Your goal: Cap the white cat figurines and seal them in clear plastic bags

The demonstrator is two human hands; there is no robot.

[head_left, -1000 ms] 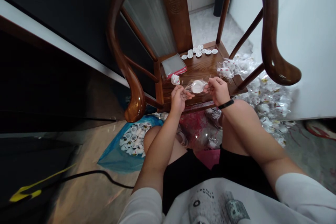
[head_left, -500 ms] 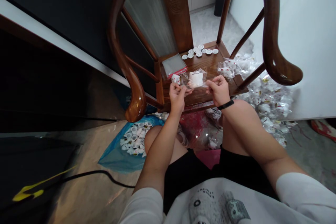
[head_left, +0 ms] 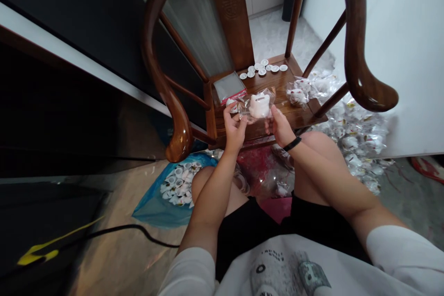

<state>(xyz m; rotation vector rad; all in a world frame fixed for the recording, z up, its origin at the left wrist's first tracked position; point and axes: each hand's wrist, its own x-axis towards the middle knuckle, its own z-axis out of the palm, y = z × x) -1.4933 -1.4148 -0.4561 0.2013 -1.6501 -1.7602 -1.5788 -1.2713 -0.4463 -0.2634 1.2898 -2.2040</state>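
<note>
Over the seat's front edge, a white coin bank (head_left: pixel 259 105) with pointed ears and a dark slot sits inside a clear plastic bag (head_left: pixel 244 107). My left hand (head_left: pixel 236 128) is closed on the bag's left end, fingers pinching the film. My right hand (head_left: pixel 280 127) grips the bag's right side beside the coin bank, thumb uppermost. Just behind my left fingers lies another small white figure (head_left: pixel 232 105) with red marks, partly covered. A stack of flat clear bags (head_left: pixel 229 87) with a red edge rests on the wooden seat.
Several round white caps (head_left: pixel 262 72) lie at the back of the chair seat (head_left: pixel 277 84). Bagged white figures (head_left: pixel 298 92) sit at its right, with a large heap (head_left: pixel 357 134) on the floor. A blue bag (head_left: pixel 149 208) of unwrapped figures is at left. Curved chair arms (head_left: pixel 178 141) flank my hands.
My right hand has shifted slightly left and turned, its thumb now up against the bag's side. The bagged coin bank has tilted a little; my left hand stays on its end.
</note>
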